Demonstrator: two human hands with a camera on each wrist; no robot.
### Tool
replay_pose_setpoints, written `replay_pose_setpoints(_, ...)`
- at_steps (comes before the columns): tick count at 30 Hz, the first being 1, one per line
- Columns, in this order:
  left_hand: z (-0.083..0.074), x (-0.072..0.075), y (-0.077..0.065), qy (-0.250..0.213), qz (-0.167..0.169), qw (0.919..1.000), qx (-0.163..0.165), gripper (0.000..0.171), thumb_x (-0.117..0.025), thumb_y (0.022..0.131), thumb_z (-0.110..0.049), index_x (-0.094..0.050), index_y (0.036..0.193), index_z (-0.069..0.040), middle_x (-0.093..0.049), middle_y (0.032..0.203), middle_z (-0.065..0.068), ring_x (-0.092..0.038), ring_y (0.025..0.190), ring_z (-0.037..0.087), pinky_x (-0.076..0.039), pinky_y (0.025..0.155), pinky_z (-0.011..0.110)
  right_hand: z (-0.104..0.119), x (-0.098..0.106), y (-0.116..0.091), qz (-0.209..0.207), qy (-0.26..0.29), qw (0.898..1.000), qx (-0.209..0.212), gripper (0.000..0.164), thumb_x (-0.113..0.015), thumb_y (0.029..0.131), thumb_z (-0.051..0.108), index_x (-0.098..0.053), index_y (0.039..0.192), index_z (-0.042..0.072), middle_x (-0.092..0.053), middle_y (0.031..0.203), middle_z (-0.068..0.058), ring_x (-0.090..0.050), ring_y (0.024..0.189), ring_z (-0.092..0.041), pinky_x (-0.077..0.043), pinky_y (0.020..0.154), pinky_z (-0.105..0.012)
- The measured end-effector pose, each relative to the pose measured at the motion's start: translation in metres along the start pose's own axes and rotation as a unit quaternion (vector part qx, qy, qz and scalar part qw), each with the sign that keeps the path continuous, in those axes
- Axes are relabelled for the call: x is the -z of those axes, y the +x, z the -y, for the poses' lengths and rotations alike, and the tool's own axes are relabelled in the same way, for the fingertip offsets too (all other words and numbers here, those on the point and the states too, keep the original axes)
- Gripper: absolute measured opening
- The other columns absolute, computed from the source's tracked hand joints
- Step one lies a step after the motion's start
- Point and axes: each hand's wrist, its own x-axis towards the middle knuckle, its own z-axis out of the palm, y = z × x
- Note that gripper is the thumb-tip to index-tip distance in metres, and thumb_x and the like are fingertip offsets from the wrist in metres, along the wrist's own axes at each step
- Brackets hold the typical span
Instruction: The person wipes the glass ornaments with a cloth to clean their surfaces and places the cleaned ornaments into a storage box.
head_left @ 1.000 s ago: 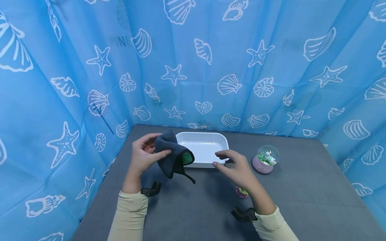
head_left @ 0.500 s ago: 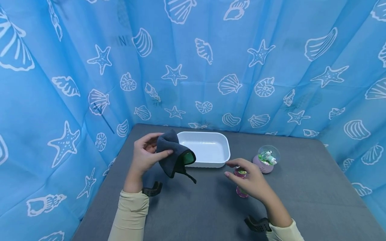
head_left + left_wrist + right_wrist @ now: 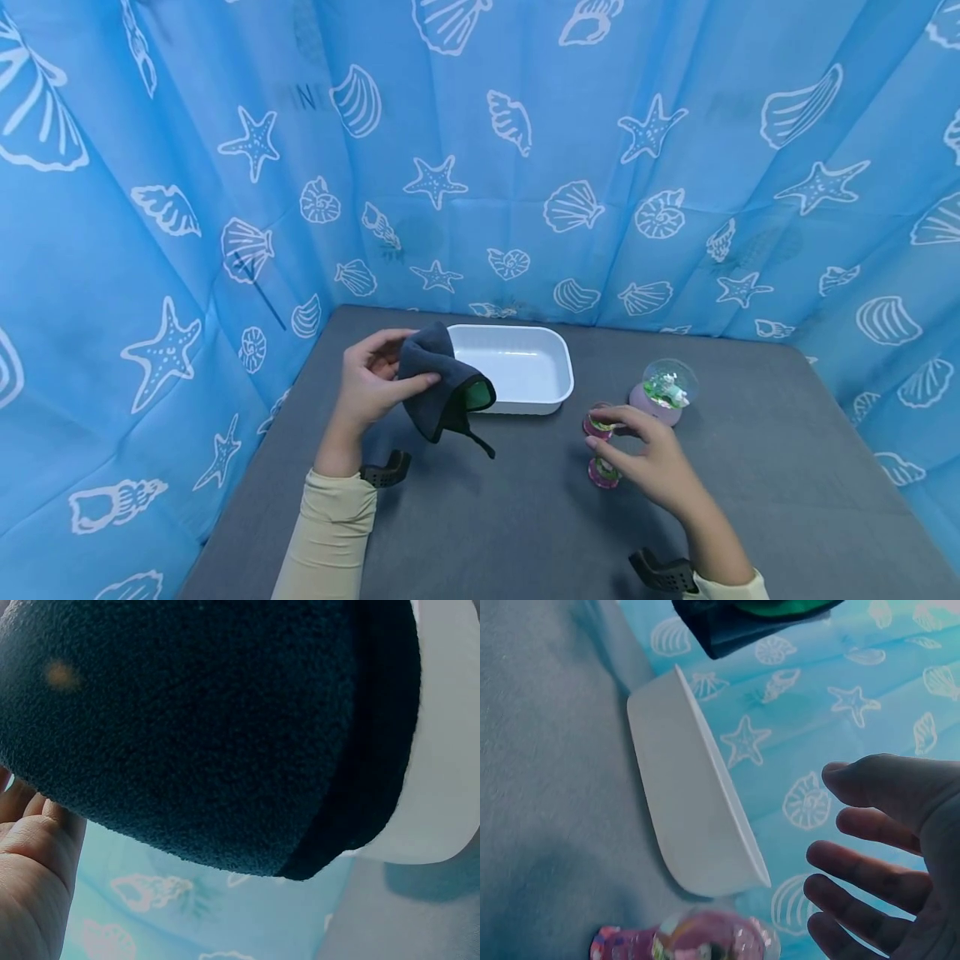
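A dark blue-grey fleecy cloth (image 3: 442,379) with black edging, a green inner side and a thin black loop hangs folded in my left hand (image 3: 371,382). The thumb pinches it from the front; the other fingers are partly hidden behind. Its pile fills most of the left wrist view (image 3: 202,727). My right hand (image 3: 652,457) hovers with thumb and fingers parted, nothing between them. Close to its fingertips are pink round pieces, a farther one (image 3: 597,427) and a nearer one (image 3: 603,473), partly covered by the hand. Whether they join cannot be told.
A white rectangular tub (image 3: 517,367) stands behind the cloth, near the back of the grey table (image 3: 510,517). Right of it is a snow globe (image 3: 663,393) with a lilac base. A blue shell-patterned curtain (image 3: 480,167) borders the table.
My right hand has moved right and toward me, away from the tub, uncovering the farther pink piece. The left hand keeps holding the cloth, shifting slightly right in view.
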Motion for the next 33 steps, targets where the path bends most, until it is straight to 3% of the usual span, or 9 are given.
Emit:
replay_pose_setpoints(7,0.0,-0.003,0.0,0.002,0.003,1.0,0.006,0.057,-0.089,0.074,0.013,-0.068,0.127,0.011,-0.074,0.119,0.003,-0.074,0.103,0.017,-0.065,0.087,0.029,-0.009,0.004,-0.009,0.005,-0.028,0.999,-0.029,0.034,-0.084,0.094,0.021,-0.075,0.125,0.009,-0.077,0.123,-0.005,-0.072,0.111,-0.016,-0.063,0.091,-0.038)
replay_pose_setpoints(13,0.001,-0.004,-0.001,0.006,0.005,0.9999,0.011,0.058,-0.089,0.073,0.012,-0.068,0.127,0.009,-0.074,0.118,0.004,-0.074,0.103,0.018,-0.065,0.087,0.029,-0.018,0.005,-0.016,0.009,-0.031,0.998,-0.048,0.036,-0.083,0.095,0.024,-0.074,0.127,0.009,-0.076,0.126,-0.005,-0.067,0.113,-0.003,-0.063,0.092,-0.045)
replay_pose_setpoints(19,0.001,-0.004,-0.002,0.005,0.005,0.9999,0.007,0.058,-0.089,0.073,0.013,-0.068,0.127,0.01,-0.074,0.118,0.005,-0.074,0.102,0.017,-0.065,0.087,0.028,-0.025,0.005,-0.022,0.016,-0.025,0.997,-0.066,0.037,-0.082,0.096,0.023,-0.073,0.129,0.009,-0.076,0.127,-0.006,-0.066,0.114,-0.002,-0.063,0.093,-0.048)
replay_pose_setpoints(26,0.001,-0.006,-0.001,0.003,0.009,0.9999,0.008,0.057,-0.089,0.074,0.012,-0.068,0.127,0.01,-0.074,0.118,0.005,-0.073,0.102,0.017,-0.065,0.088,0.029,-0.033,0.004,-0.028,0.034,-0.015,0.996,-0.078,0.041,-0.084,0.094,0.023,-0.072,0.13,0.007,-0.076,0.125,-0.008,-0.071,0.115,-0.028,-0.062,0.094,-0.053)
replay_pose_setpoints(33,0.002,-0.007,-0.001,0.0,0.011,0.9999,0.01,0.056,-0.089,0.074,0.012,-0.068,0.126,0.01,-0.074,0.117,0.004,-0.074,0.101,0.017,-0.065,0.088,0.029,-0.038,0.004,-0.031,0.054,-0.013,0.993,-0.108,0.045,-0.085,0.093,0.031,-0.072,0.131,0.011,-0.075,0.125,-0.003,-0.069,0.114,-0.017,-0.061,0.096,-0.052)
